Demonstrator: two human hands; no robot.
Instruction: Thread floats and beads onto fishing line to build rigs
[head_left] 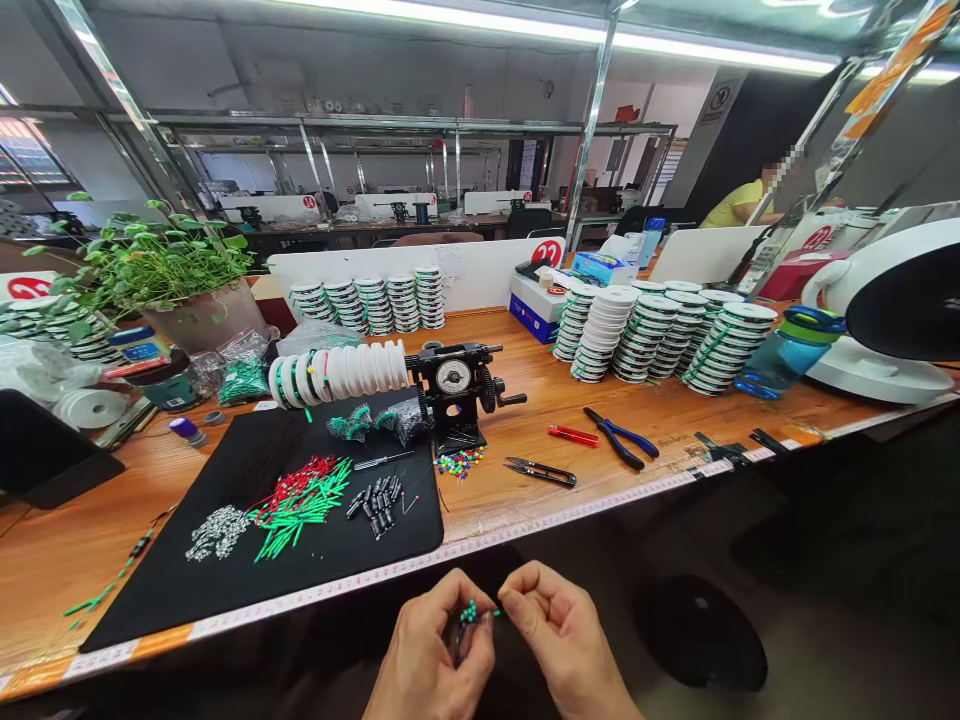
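Observation:
In front of the table edge, low in the head view, my left hand (435, 635) is closed around a small bunch of green-tipped pieces (469, 611). Just to its right, my right hand (559, 630) has thumb and forefinger pinched together beside one green tip. The fingers hide most of that piece. On a black mat (187, 610) beyond my hands lie green tubes (296, 525), red pieces (304, 478), small clear-silver pieces (217, 531) and black cylinders (377, 505). Green-tipped bundles (351, 424) lie farther back.
A hand-cranked winder (454, 380) carries white spools (360, 370). Coloured beads (459, 462), thread snips (540, 472), a red tool (573, 435) and blue-handled pliers (622, 440) lie right of the mat. Wound spools (649, 335), a blue bottle (784, 350) and a potted plant (202, 315) stand behind.

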